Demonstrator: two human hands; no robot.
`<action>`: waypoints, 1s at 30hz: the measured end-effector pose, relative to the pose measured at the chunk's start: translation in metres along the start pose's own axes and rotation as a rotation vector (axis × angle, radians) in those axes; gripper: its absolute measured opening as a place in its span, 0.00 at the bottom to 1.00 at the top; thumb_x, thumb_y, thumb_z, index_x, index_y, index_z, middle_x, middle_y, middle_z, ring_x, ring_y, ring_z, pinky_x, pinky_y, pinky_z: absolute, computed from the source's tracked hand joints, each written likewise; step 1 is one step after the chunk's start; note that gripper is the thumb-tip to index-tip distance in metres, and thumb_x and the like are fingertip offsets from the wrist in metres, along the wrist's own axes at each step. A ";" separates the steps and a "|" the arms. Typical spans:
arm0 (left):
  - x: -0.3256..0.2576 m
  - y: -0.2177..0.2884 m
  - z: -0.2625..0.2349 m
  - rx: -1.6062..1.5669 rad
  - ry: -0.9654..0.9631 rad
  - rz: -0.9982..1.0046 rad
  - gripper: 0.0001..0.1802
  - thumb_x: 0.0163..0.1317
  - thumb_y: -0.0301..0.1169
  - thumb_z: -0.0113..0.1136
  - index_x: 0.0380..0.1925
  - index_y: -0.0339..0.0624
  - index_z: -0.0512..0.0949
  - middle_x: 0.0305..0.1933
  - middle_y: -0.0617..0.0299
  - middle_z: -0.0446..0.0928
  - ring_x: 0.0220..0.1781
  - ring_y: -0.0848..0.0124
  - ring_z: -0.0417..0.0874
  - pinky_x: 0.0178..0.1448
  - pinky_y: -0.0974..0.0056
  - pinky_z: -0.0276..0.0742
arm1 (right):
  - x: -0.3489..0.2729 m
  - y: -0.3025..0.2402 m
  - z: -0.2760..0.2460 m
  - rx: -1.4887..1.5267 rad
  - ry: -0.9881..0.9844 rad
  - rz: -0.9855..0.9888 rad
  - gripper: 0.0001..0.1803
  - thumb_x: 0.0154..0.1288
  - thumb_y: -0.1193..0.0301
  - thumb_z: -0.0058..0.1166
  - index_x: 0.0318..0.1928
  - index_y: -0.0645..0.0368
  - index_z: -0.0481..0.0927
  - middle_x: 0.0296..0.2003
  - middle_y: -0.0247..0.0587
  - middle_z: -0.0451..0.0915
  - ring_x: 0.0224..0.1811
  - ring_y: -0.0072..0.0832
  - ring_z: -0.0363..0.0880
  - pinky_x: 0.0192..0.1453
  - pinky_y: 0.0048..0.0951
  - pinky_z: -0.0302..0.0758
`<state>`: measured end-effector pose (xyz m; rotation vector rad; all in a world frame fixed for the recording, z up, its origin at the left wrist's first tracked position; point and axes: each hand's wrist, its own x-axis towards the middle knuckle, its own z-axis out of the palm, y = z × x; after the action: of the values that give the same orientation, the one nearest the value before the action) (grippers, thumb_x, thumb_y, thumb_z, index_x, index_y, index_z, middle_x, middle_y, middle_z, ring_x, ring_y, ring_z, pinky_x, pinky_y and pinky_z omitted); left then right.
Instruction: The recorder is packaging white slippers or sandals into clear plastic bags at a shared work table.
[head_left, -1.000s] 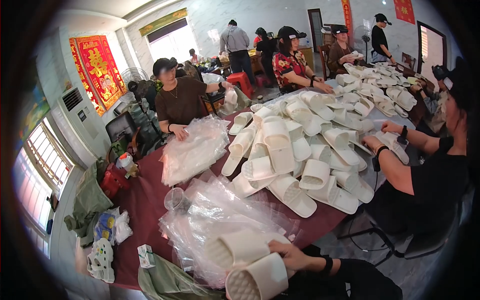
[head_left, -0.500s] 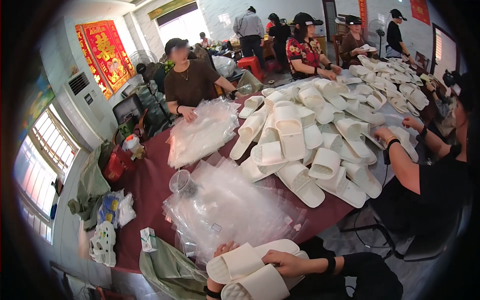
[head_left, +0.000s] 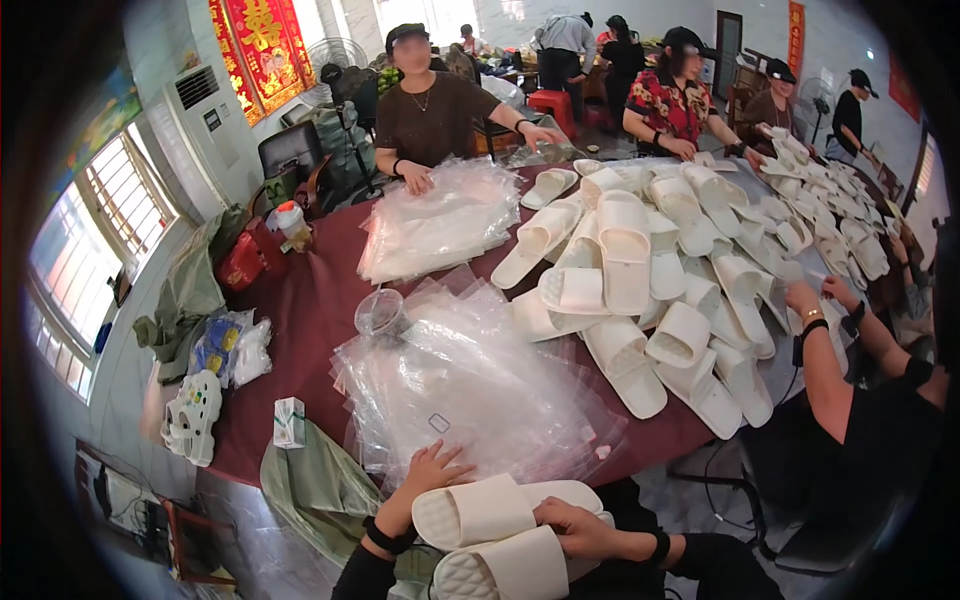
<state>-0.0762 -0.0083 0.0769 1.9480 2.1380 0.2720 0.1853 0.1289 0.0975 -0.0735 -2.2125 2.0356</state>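
I've brought the left hand point(head_left: 430, 473) out, fingers spread, apparently empty, at the flat clear plastic bags point(head_left: 470, 370), leaving the white moulded slippers point(head_left: 490, 508) just beside it to the right hand's point(head_left: 580, 527) curled, gripping fingers.

Nearer slipper point(head_left: 515, 562), dark sleeves point(head_left: 725, 567) cut off by lower edge.

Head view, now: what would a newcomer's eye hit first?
Probably the heap of white slippers, right of centre on the maroon table. Then the red-and-gold wall hanging, upper left. Bottom centre, the right hand grips a slipper pair; the left hand, open, is by the clear bags.
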 end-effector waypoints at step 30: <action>-0.017 0.013 -0.024 -0.937 0.453 -0.342 0.19 0.69 0.30 0.46 0.59 0.40 0.69 0.55 0.51 0.75 0.55 0.67 0.77 0.57 0.66 0.71 | 0.021 -0.012 0.014 -0.500 0.167 -0.252 0.09 0.45 0.82 0.52 0.31 0.65 0.71 0.27 0.50 0.70 0.31 0.49 0.68 0.33 0.39 0.66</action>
<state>-0.0700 -0.0232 0.1045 1.0239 1.9442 1.4371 0.1635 0.1167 0.1094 -0.0125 -2.4196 1.2719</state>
